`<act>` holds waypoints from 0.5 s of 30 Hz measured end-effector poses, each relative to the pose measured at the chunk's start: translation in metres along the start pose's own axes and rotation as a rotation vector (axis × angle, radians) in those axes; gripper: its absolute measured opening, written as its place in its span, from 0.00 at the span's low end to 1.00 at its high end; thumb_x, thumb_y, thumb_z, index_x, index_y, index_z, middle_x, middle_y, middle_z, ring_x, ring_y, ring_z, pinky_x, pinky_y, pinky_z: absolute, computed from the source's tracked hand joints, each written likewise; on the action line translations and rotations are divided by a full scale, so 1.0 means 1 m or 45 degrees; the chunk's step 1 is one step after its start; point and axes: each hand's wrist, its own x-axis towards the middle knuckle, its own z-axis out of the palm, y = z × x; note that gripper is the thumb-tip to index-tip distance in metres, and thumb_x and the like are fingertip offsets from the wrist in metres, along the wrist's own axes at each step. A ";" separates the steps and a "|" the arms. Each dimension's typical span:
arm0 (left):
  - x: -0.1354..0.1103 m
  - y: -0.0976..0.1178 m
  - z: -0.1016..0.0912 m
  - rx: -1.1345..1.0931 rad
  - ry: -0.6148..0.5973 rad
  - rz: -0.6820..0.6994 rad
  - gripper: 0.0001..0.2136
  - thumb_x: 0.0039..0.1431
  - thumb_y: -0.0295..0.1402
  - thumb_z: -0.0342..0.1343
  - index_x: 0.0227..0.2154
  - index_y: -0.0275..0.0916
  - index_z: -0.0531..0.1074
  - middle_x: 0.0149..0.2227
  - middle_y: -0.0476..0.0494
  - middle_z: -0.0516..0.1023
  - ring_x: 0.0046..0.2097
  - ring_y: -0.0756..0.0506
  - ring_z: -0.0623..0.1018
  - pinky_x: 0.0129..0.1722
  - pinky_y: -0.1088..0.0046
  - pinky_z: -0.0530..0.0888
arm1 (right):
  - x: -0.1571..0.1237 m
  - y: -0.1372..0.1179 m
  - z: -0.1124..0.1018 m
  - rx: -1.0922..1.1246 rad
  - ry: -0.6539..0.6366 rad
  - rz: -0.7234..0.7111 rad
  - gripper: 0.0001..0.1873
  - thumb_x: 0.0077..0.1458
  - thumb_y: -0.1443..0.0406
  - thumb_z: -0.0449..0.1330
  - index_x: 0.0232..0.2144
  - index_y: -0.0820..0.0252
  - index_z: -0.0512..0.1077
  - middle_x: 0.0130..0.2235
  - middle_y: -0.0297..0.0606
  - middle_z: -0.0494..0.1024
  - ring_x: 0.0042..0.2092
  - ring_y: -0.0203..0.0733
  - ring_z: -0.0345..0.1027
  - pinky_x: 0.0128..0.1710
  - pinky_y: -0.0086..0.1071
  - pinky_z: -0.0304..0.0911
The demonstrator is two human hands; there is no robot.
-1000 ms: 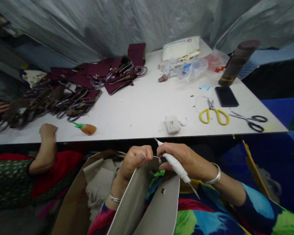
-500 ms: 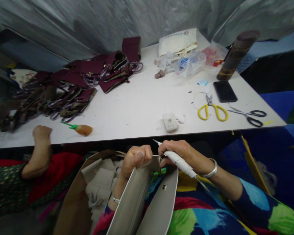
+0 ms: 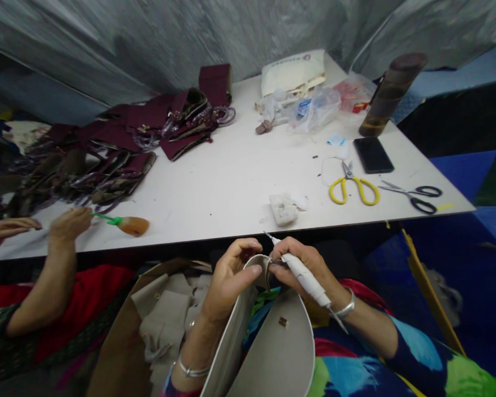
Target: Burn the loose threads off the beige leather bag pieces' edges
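Observation:
A beige leather bag piece (image 3: 273, 353) stands folded in my lap below the table edge. My left hand (image 3: 231, 278) pinches its top corner between thumb and fingers. My right hand (image 3: 303, 264) touches the same corner and is closed on a white pen-shaped tool (image 3: 303, 278), whose thin metal tip points back toward my wrist. A small metal fitting (image 3: 281, 321) sits on the inner face of the piece.
A white table (image 3: 231, 182) holds maroon bag parts (image 3: 119, 143), yellow scissors (image 3: 353, 187), black scissors (image 3: 415, 196), a phone (image 3: 372, 155), a brown bottle (image 3: 386, 94) and plastic bags (image 3: 314, 105). A co-worker's hands (image 3: 68, 223) rest at the left edge by an orange-handled tool (image 3: 128, 224). A brown box (image 3: 157, 320) holds beige pieces.
My left hand has loosened from a fist into a pinch on the corner. The beige piece has curled over at the top. The co-worker's hand moved onto the table toward the orange-handled tool.

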 end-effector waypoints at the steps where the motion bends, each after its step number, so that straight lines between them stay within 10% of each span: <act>1: 0.000 0.002 0.001 0.037 -0.003 -0.047 0.18 0.51 0.31 0.68 0.47 0.42 0.79 0.45 0.44 0.79 0.48 0.41 0.76 0.48 0.68 0.71 | -0.001 0.001 0.000 -0.020 0.002 -0.051 0.06 0.59 0.71 0.64 0.36 0.56 0.72 0.32 0.28 0.75 0.30 0.31 0.66 0.32 0.24 0.61; 8: 0.015 0.018 -0.007 0.407 -0.440 -0.310 0.15 0.46 0.29 0.62 0.40 0.39 0.83 0.40 0.45 0.83 0.44 0.39 0.77 0.45 0.67 0.71 | -0.004 0.000 -0.007 -0.130 -0.013 -0.146 0.05 0.63 0.69 0.63 0.39 0.55 0.71 0.35 0.30 0.75 0.35 0.33 0.69 0.37 0.27 0.63; 15: 0.024 0.003 0.001 0.603 -0.335 -0.252 0.12 0.48 0.38 0.70 0.34 0.38 0.80 0.31 0.47 0.80 0.34 0.44 0.76 0.34 0.70 0.70 | -0.011 0.005 -0.006 -0.208 0.101 -0.059 0.04 0.61 0.67 0.64 0.38 0.56 0.72 0.34 0.32 0.76 0.34 0.36 0.69 0.34 0.28 0.62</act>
